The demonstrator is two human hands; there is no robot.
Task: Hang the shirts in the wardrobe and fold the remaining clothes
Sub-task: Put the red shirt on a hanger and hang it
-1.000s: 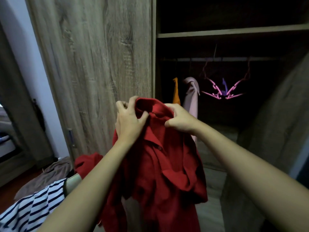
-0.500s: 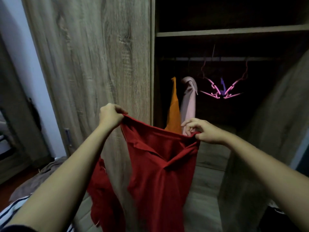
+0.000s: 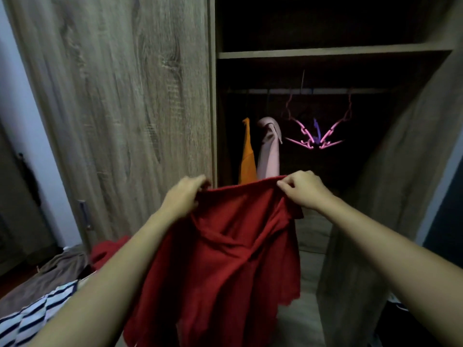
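A red shirt (image 3: 225, 259) hangs in front of me, stretched by its top edge between both hands. My left hand (image 3: 184, 196) grips the left end of that edge; my right hand (image 3: 302, 190) pinches the right end. Behind it the open wardrobe (image 3: 325, 52) is dark inside. An orange garment (image 3: 247, 154) and a pale pink garment (image 3: 269, 151) hang at the left of its rail (image 3: 313, 91). Empty pink hangers (image 3: 315, 139) dangle further right on the rail.
The closed wardrobe door (image 3: 120, 108) fills the left, with a handle (image 3: 84, 214) low down. The open door (image 3: 390, 196) stands at the right. A striped garment (image 3: 30, 319), a brown cloth (image 3: 60, 264) and another red piece (image 3: 107, 251) lie at lower left.
A second ago both hands bunched the collar close together. They pulled apart and spread the shirt's top edge; since then they have dropped slightly and come a little closer.
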